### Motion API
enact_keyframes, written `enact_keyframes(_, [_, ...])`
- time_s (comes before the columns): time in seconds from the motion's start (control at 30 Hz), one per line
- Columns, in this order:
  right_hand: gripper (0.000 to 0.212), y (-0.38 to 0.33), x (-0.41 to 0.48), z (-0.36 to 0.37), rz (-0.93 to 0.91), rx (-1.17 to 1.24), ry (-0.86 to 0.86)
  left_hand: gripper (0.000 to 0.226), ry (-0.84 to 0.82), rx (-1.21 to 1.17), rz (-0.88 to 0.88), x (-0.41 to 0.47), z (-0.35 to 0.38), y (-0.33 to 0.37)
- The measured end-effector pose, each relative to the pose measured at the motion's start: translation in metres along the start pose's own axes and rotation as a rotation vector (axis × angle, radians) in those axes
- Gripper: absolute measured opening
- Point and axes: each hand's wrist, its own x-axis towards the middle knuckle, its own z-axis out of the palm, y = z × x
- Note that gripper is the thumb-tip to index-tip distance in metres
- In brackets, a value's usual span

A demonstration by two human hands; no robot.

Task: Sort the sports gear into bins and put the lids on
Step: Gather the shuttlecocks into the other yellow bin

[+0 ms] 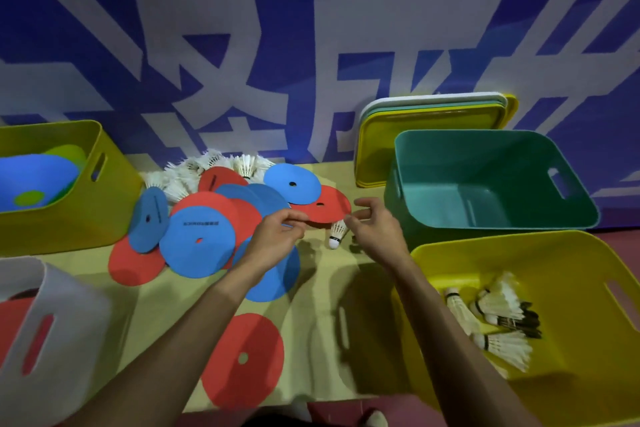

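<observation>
At centre frame the left hand pinches the near edge of a red flat disc atop the disc pile. The right hand, fingers half curled, reaches the same disc's right edge; whether it grips is unclear. A loose shuttlecock lies between the hands.

Both forearms bare, rising from bottom edge. Left forearm comes from 7 o'clock, right forearm from 5 o'clock, converging near centre. Left grip: back of hand up, thumb and fingertips pinch rim of red disc. Right grip: at 3 o'clock of left grip, near but apart, fingers loosely curled, thumb and forefinger spread, holding nothing.
</observation>
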Motion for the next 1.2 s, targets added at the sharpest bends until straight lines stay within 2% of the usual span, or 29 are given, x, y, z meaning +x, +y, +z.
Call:
enact_keyframes(0.37, [0.062,0.038,0.049,0.069,0.381,-0.015,0.000,0.024,-0.036,0.163,0.037,0.085,-0.051,-0.046])
enact_keyframes(0.53, [0.056,0.043,0.079,0.088,0.434,-0.081,0.063,0.024,-0.001,0.224,0.073,0.116,-0.066,-0.054])
enact_keyframes(0.7, [0.057,0.054,0.105,0.104,0.496,-0.149,0.040,0.028,0.054,0.259,0.122,0.140,-0.073,-0.058])
enact_keyframes(0.83, [0.045,0.063,0.114,0.110,0.512,-0.290,0.044,0.027,0.147,0.333,0.226,0.159,-0.083,-0.059])
enact_keyframes(0.97, [0.007,0.066,0.121,0.106,0.510,-0.321,0.044,0.023,0.247,0.414,0.313,0.180,-0.100,-0.053])
enact_keyframes(1.0, [0.016,0.065,0.121,0.103,0.519,-0.318,0.056,0.024,0.239,0.432,0.316,0.186,-0.104,-0.053])
enact_keyframes(1.07, [0.008,0.064,0.121,0.097,0.554,-0.222,0.122,0.023,0.173,0.464,0.303,0.198,-0.109,-0.052])
enact_keyframes(1.17, [0.059,0.072,0.120,0.090,0.591,-0.119,0.232,0.022,0.038,0.609,0.251,0.210,-0.106,-0.050])
enact_keyframes(1.2, [0.067,0.072,0.118,0.087,0.577,-0.119,0.244,0.022,-0.005,0.659,0.221,0.213,-0.104,-0.049])
